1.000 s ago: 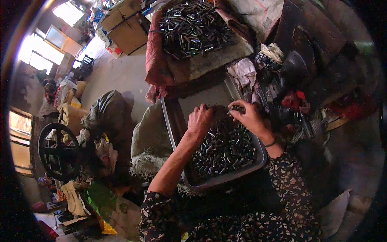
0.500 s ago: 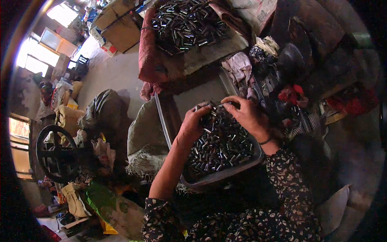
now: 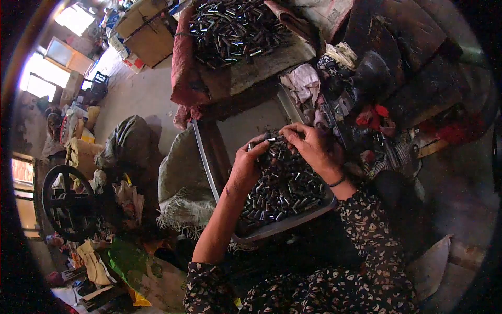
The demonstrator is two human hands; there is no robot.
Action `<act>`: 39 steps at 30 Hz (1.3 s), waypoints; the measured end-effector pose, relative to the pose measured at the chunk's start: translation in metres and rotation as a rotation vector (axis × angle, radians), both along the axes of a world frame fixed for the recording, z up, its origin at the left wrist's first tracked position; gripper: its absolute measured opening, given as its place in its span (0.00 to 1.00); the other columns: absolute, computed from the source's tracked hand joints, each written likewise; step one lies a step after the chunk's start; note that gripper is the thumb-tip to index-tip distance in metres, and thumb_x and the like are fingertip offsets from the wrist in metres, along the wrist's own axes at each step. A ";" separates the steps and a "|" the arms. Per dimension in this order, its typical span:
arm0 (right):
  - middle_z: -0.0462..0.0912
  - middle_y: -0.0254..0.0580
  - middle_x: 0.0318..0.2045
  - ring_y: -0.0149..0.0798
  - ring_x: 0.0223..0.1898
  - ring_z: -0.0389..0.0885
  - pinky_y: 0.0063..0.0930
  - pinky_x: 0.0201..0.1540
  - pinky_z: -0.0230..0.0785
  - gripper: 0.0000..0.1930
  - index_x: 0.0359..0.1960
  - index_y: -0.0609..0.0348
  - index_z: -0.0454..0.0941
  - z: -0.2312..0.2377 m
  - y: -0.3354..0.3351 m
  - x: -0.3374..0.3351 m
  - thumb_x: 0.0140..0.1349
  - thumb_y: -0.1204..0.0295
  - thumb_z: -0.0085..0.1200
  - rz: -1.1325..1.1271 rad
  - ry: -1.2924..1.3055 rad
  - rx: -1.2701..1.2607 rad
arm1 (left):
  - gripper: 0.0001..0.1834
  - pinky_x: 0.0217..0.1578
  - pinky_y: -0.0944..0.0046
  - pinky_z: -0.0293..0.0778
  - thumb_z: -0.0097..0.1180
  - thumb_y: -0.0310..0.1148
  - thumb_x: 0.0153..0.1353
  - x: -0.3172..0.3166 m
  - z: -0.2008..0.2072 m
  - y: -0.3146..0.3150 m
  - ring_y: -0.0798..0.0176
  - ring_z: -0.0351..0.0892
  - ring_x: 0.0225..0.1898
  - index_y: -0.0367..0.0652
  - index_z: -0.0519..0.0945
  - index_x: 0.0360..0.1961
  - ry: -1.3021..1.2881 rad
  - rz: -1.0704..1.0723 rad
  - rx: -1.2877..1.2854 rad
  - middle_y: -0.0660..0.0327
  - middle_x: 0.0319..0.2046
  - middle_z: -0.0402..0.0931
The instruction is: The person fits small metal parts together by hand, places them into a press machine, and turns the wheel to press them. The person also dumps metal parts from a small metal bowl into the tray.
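Both of my hands are raised over a plastic tub [image 3: 272,232] heaped with small metal cylinders [image 3: 285,193]. My left hand [image 3: 248,161] is closed, thumb against its fingers, round a small shiny metal cylinder [image 3: 272,139]. My right hand [image 3: 309,150] pinches with thumb and forefinger at the other end of the same piece, so the fingertips of both hands nearly meet. Its far end is covered by the right fingertips. Whether more pieces sit inside the left palm is hidden.
Beyond the tub, a sack-lined bed holds a second heap of metal cylinders [image 3: 235,31]. Rags [image 3: 303,83] lie along the tub's right side. A grey cloth sack [image 3: 180,178] leans on its left, and a dark handwheel [image 3: 69,201] stands farther left.
My fingertips have come together on the shiny cylinder, which shows more plainly between them. The whole view has shifted slightly, moving the surroundings a little left.
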State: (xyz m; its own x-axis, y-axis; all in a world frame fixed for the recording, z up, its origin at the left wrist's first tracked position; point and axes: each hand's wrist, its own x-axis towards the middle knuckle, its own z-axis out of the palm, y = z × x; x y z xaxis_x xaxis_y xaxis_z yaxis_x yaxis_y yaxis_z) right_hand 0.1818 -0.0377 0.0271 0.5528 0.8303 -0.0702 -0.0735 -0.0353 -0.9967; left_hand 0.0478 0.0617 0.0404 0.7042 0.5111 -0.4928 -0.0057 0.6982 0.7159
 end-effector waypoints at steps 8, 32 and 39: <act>0.76 0.31 0.20 0.22 0.18 0.69 0.16 0.20 0.62 0.12 0.33 0.63 0.76 -0.010 0.003 -0.002 0.58 0.64 0.50 0.019 0.047 0.035 | 0.10 0.25 0.71 0.73 0.52 0.26 0.53 -0.003 -0.003 -0.003 0.69 0.74 0.23 0.36 0.73 0.38 0.064 -0.003 0.087 0.60 0.27 0.74; 0.72 0.31 0.17 0.21 0.16 0.66 0.17 0.18 0.59 0.09 0.33 0.59 0.74 0.038 -0.110 0.067 0.58 0.66 0.49 -0.594 -0.468 -0.132 | 0.10 0.30 0.65 0.76 0.55 0.31 0.52 0.009 -0.003 -0.037 0.69 0.72 0.26 0.41 0.73 0.36 0.164 -0.204 0.004 0.64 0.28 0.72; 0.71 0.39 0.15 0.32 0.16 0.70 0.27 0.20 0.62 0.08 0.32 0.60 0.72 0.025 -0.116 0.087 0.58 0.68 0.48 -0.476 -0.942 -0.386 | 0.10 0.33 0.63 0.76 0.54 0.32 0.54 0.020 0.008 -0.056 0.67 0.73 0.26 0.39 0.73 0.36 0.164 -0.247 -0.017 0.63 0.28 0.73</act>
State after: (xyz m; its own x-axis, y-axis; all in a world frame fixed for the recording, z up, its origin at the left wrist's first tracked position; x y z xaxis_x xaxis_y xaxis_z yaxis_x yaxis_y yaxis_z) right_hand 0.2686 -0.1534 0.0517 0.7761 0.5334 0.3364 0.6151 -0.5228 -0.5902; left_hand 0.0675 0.0053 0.0487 0.7161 0.3250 -0.6177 0.2807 0.6761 0.6812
